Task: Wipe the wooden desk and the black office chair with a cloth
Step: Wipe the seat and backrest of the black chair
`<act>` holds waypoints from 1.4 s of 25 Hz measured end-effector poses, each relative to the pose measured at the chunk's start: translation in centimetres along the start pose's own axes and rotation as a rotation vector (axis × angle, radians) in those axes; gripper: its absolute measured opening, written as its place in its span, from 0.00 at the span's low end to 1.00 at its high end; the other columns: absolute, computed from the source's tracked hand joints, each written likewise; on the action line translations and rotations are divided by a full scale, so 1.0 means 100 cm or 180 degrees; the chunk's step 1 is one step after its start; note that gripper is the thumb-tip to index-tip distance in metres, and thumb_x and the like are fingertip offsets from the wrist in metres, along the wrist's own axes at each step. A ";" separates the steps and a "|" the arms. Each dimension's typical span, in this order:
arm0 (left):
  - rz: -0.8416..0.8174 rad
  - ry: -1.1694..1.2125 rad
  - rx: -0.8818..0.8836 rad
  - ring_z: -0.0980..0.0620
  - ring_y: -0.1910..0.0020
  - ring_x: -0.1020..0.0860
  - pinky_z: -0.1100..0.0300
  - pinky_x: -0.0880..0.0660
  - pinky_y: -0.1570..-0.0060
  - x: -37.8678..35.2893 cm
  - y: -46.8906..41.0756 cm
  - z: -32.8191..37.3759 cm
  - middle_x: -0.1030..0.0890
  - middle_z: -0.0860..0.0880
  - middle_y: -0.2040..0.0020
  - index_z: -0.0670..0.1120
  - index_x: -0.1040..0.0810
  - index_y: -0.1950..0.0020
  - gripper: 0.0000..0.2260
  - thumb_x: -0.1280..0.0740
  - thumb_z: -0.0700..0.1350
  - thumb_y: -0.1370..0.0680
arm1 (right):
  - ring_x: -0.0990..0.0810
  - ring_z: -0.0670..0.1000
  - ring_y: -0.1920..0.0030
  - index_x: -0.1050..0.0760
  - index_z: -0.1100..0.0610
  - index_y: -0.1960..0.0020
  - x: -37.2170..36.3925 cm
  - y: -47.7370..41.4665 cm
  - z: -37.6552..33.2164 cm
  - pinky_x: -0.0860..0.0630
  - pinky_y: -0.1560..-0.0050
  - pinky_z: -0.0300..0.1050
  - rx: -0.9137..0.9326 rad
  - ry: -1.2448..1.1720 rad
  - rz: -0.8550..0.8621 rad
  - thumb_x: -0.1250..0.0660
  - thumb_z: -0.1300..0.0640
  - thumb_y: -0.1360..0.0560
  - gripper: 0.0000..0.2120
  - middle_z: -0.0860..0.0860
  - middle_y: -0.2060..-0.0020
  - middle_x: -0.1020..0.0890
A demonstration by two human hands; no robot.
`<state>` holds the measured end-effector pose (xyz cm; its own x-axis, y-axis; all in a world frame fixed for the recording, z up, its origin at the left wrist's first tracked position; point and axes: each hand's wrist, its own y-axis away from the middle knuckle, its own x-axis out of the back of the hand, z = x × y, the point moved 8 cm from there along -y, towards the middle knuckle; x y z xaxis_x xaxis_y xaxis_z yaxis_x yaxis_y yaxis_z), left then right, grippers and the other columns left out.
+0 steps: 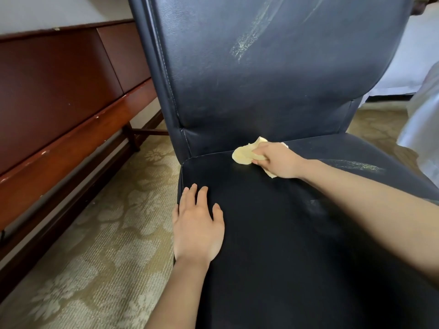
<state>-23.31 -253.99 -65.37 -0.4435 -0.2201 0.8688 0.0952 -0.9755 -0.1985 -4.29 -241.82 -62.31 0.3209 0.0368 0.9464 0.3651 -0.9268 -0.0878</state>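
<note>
The black office chair (273, 91) fills most of what I can see from here, its tall backrest rising up and its broad seat running out toward the person bending over it. To the left, along the wall, stands the wooden desk (59, 103), with patterned carpet (107, 222) between the two. White fabric (422, 91) hangs at the far right, perhaps bedding.

Pale dusty streaks show on the backrest (247, 43) and near the right edge of the seat (356, 165), so I would judge the chair only partly wiped.

The left hand (198, 224) lies flat on the near left corner of the seat, fingers straight and a little spread, holding nothing, seemingly bracing the chair. The right hand (276, 160) is curled round a bunched yellow cloth (243, 155), pressing it onto the seat just in front of the crease where seat meets backrest.

To do this pass well, I think the cloth should open flatter so more of it touches the leather, then sweep along the crease and forward in overlapping strokes. The streak at the right and those on the backrest want firm pressure, while the left hand stops the chair turning.
</note>
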 end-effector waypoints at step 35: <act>-0.0445 -0.0856 -0.1089 0.48 0.24 0.66 0.48 0.64 0.27 -0.049 0.011 0.108 0.59 0.48 0.21 0.51 0.56 0.22 0.24 0.59 0.53 0.18 | 0.23 0.58 0.50 0.26 0.53 0.54 0.039 0.066 0.076 0.37 0.55 0.46 -0.0746 0.0640 0.0292 0.42 0.56 0.21 0.08 0.54 0.52 0.23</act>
<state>-11.42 -254.05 -64.95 -0.1795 -0.1240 0.9759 -0.2689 -0.9481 -0.1699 6.02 -244.97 -61.51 0.1556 -0.1037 0.9824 0.1238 -0.9846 -0.1235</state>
